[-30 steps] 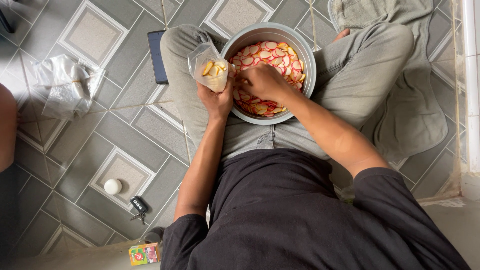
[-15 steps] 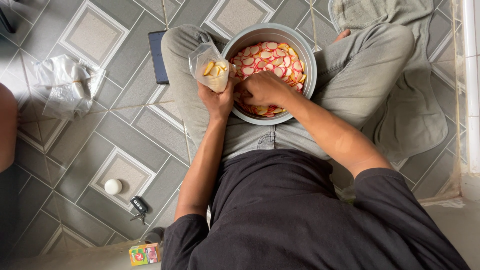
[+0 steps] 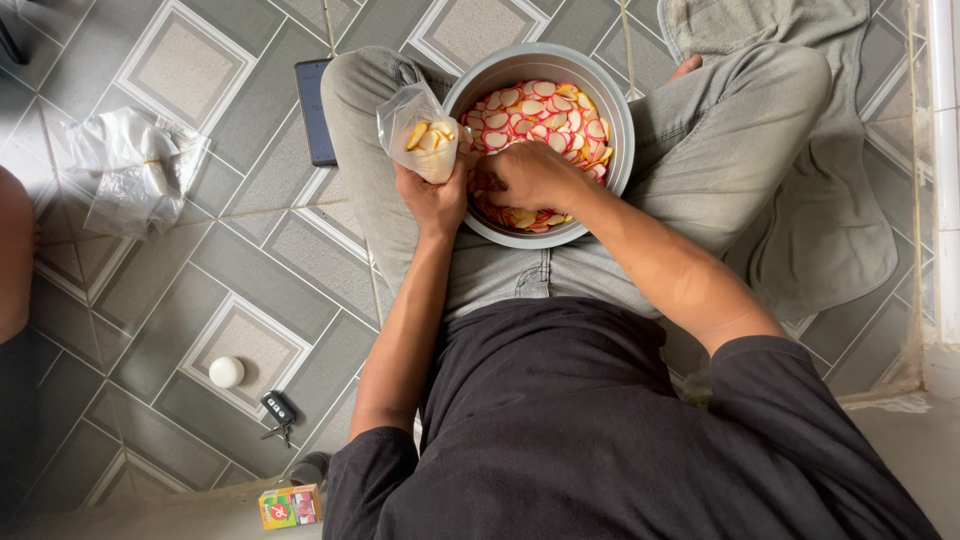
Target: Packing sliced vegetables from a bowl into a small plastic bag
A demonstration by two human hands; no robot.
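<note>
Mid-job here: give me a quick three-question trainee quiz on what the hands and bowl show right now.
1. True or false: the left hand holds a clear plastic bag of chips.
2. Where is the right hand? A) on the phone B) in the grey bowl C) on the floor
3. Fill in: the dark phone lies on the tiled ____, beside the person's knee.

Key: 1 true; 2 B; 3 floor.

Bowl [image 3: 615, 95] sits in lap, chips [image 3: 540, 110] inside. Bag [image 3: 420, 135] just left of bowl. Phone [image 3: 314, 110] further left on floor [image 3: 200, 260]; keys [image 3: 277, 410] near left.
</note>
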